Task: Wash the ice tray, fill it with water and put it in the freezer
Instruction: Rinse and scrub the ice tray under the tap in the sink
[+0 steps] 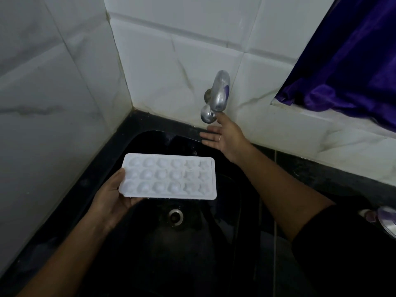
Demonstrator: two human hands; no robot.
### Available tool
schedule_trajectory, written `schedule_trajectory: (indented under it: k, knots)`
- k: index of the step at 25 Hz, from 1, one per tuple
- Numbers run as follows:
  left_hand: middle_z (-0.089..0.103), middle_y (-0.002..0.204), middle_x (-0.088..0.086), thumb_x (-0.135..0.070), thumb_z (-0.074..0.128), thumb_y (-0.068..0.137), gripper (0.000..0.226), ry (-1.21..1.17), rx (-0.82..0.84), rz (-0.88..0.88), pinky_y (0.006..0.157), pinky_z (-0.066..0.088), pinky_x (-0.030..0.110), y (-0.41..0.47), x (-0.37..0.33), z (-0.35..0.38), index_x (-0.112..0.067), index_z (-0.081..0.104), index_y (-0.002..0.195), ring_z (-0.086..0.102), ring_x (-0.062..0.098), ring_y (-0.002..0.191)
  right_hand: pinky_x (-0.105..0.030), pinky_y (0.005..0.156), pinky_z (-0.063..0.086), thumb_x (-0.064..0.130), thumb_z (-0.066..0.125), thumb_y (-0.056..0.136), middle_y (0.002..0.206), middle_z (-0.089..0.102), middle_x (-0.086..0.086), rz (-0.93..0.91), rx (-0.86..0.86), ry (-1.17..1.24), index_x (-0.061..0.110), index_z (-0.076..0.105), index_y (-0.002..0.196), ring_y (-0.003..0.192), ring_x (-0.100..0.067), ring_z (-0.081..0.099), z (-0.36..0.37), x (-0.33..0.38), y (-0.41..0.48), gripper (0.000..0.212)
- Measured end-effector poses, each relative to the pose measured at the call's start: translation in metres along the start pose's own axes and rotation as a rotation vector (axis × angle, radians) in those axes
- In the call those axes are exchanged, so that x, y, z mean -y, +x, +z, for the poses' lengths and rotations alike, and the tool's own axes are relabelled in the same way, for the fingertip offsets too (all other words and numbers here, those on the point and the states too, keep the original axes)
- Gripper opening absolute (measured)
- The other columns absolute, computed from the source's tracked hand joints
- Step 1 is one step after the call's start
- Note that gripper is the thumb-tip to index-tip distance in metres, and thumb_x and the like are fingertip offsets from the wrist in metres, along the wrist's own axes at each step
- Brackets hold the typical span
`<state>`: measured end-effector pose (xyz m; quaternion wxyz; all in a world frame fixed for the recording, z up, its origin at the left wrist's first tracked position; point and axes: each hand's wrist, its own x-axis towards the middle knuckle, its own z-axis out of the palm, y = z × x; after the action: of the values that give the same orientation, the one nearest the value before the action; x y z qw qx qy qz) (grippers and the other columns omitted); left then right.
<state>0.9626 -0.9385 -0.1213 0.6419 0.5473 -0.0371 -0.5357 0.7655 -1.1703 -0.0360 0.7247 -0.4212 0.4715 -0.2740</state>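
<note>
White ice tray (169, 176) between left-hand fingers (131, 203), over sink (150, 243)

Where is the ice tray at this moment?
In the head view the ice tray is left of centre, held at its left end by the left hand over the black sink, with the drain showing below its near edge.

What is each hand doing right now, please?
Left hand: holds the ice tray by its left end.
Right hand: open, fingers straight, one fingertip at the tap.
</note>
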Motion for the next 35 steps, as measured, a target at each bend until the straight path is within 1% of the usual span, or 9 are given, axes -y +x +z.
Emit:
schedule_trajectory:
  k: [3,7,12,15,20,24,30,33,35]
  knots:
    - [0.074,0.129,0.013,-0.04,0.042,0.111,0.046,0.006,-0.007,0.007,0.073,0.067,0.038,0.003,0.0,-0.001,-0.01,0.063,0.139,0.075,0.028,0.112,-0.039,0.077,0.064,0.033,0.055,0.107,0.106,0.067,-0.017,-0.008,-0.011,0.041,0.001,0.052,0.133,0.091,-0.028,0.075,0.01,0.016,0.019,0.041]
    - [0.074,0.128,0.015,-0.04,0.043,0.11,0.046,-0.029,-0.018,-0.008,0.073,0.067,0.039,0.008,0.003,0.0,-0.009,0.063,0.139,0.075,0.03,0.11,-0.035,0.071,0.066,0.032,0.065,0.103,0.105,0.073,-0.016,-0.053,-0.112,-0.157,0.005,0.054,0.124,0.081,-0.024,0.076,0.015,0.02,0.024,0.035]
    - [0.077,0.121,0.015,-0.039,0.045,0.11,0.044,-0.063,-0.014,-0.014,0.068,0.067,0.039,0.011,0.007,0.001,-0.008,0.065,0.133,0.079,0.027,0.098,-0.042,0.091,0.059,0.044,0.055,0.104,0.109,0.07,-0.01,-0.035,-0.16,-0.276,0.009,0.061,0.121,0.096,-0.024,0.07,0.009,0.012,0.011,0.04]
    - [0.08,0.111,0.011,-0.038,0.042,0.111,0.04,-0.065,-0.017,-0.002,0.065,0.067,0.038,0.01,0.009,-0.002,-0.01,0.067,0.125,0.08,0.025,0.092,-0.047,0.097,0.057,0.05,0.053,0.103,0.116,0.072,-0.011,0.021,-0.172,-0.37,0.012,0.066,0.117,0.104,-0.027,0.07,-0.006,-0.038,-0.02,0.042]
    - [0.078,0.12,0.014,-0.037,0.043,0.111,0.041,-0.028,-0.007,-0.002,0.07,0.067,0.039,0.002,0.018,-0.014,-0.009,0.067,0.13,0.079,0.027,0.099,-0.044,0.089,0.062,0.026,0.053,0.108,0.114,0.077,-0.011,0.07,-0.112,-0.231,0.011,0.071,0.117,0.102,-0.026,0.075,-0.018,-0.115,-0.074,0.025]
    - [0.075,0.125,0.018,-0.039,0.049,0.107,0.044,0.003,0.033,-0.017,0.072,0.067,0.041,-0.01,0.02,-0.028,-0.007,0.067,0.132,0.078,0.03,0.101,-0.05,0.095,0.06,0.022,0.052,0.109,0.114,0.077,-0.008,0.02,-0.103,-0.23,0.013,0.071,0.117,0.104,-0.025,0.075,-0.017,-0.137,-0.086,0.022]
    - [0.072,0.131,0.017,-0.069,0.067,0.085,0.072,0.151,0.095,0.065,0.081,0.066,0.04,-0.017,0.003,-0.026,-0.014,0.073,0.13,0.071,0.036,0.118,-0.036,0.077,0.064,0.01,0.047,0.108,0.106,0.08,-0.005,-0.03,0.038,-0.2,0.013,0.073,0.119,0.096,-0.022,0.077,-0.011,-0.103,-0.092,0.028]
    - [0.073,0.131,0.014,-0.054,0.043,0.106,0.06,0.084,0.03,0.106,0.08,0.066,0.035,-0.015,0.007,-0.02,-0.01,0.064,0.14,0.072,0.032,0.119,-0.044,0.075,0.059,0.023,0.05,0.107,0.099,0.075,-0.016,-0.15,-0.101,-0.358,0.003,0.07,0.104,0.084,-0.03,0.072,-0.001,-0.093,-0.078,0.028]
    - [0.074,0.129,0.013,-0.05,0.037,0.109,0.057,0.075,0.006,0.139,0.079,0.066,0.033,-0.016,0.01,-0.015,-0.01,0.063,0.14,0.074,0.028,0.114,-0.038,0.062,0.048,0.03,0.052,0.106,0.078,0.065,-0.015,-0.199,-0.189,-0.379,-0.001,0.061,0.085,0.067,-0.023,0.058,0.007,-0.087,-0.068,0.038]
